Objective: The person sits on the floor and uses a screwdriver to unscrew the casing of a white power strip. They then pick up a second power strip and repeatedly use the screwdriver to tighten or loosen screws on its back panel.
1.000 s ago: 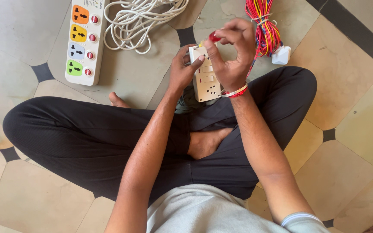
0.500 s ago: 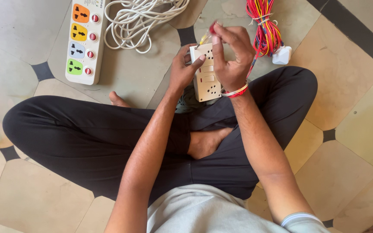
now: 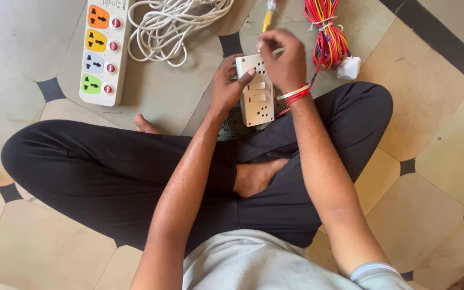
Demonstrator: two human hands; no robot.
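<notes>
— Head view first: how many of each thing do you count?

— One white switch-and-socket plate [image 3: 257, 96], held upright above the person's crossed legs. One left hand [image 3: 225, 88] grasps its left edge, fingers spread on the face. One right hand [image 3: 281, 62] is pinched around one yellow-handled screwdriver [image 3: 268, 16] at the plate's top edge; a red thread band sits on that wrist.

— And on the floor?

— One white extension board [image 3: 102, 51] with four coloured sockets (orange, yellow, grey-blue, green) and four red buttons beside them. One coil of white cable [image 3: 173, 27] just right of it. One bundle of red, yellow and blue wires [image 3: 326, 32], with one small white plug-like piece [image 3: 348, 68] touching its lower end. All lie on the tiled floor [image 3: 441, 134] ahead of the knees.

— What differs from half a second ago?

— The right hand has lifted from covering the plate's upper half to its top edge, so more of the face shows: two rocker switches and two sockets. The screwdriver now stands clear above the fingers. The left hand's grip and the floor items are unchanged.
</notes>
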